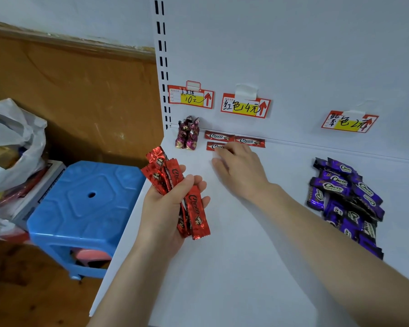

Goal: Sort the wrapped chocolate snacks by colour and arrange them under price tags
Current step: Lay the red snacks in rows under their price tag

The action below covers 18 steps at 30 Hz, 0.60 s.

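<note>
Chocolate bars in red wrappers [172, 185] sat bunched in the left hand [165, 208], whose fingers curled round them. The right hand [241, 168] lay flat on the white shelf [222, 267], relaxed fingertips touching a third red bar [212, 146] beside two laid bars [234, 138] below the red price tag [244, 106]. Purple bars [345, 197] lay heaped well to the right.

Three red-and-yellow paper price tags [245, 106] hang at twelve o'clock. Under them lie three red foil-wrapped Choco bars [249, 141]; at least four more are bunched in the left hand [168, 208]. The purple foil-wrapped Choco bars [335, 187] heaped at three o'clock number well over ten, too tangled to count exactly. One blue plastic stool [80, 201] stands at nine o'clock.
</note>
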Motion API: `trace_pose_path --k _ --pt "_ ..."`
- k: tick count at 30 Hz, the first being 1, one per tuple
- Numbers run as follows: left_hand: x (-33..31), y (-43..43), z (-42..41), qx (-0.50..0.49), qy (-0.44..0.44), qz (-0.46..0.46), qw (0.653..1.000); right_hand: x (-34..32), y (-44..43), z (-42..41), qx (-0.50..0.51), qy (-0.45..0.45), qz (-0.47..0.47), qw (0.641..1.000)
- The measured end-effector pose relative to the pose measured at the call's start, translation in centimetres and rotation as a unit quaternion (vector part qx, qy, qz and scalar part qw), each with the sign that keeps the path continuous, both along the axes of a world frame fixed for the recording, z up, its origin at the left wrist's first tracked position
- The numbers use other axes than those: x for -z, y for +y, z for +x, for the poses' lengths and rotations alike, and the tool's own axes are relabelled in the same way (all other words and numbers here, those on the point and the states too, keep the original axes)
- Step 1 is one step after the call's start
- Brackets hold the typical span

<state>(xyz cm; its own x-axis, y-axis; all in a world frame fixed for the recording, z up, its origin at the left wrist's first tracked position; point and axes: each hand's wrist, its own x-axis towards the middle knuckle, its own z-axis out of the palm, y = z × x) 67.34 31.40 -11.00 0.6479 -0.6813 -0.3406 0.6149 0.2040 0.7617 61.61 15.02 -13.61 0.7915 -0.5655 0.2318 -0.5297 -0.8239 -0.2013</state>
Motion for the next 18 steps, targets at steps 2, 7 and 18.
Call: trace_pose_path --k 2,7,18 --pt "-0.02 -0.04 0.0 0.002 0.001 0.001 1.0 0.08 0.0 -0.05 -0.003 -0.004 0.001 1.0" --pt "-0.04 -0.01 0.04 0.003 0.004 0.003 1.0 0.07 0.02 -0.1 0.005 0.002 -0.011 1.0" --pt "0.0 0.03 -0.01 0.003 0.006 0.009 1.0 0.16 -0.26 0.09 0.0 0.049 0.027 0.998"
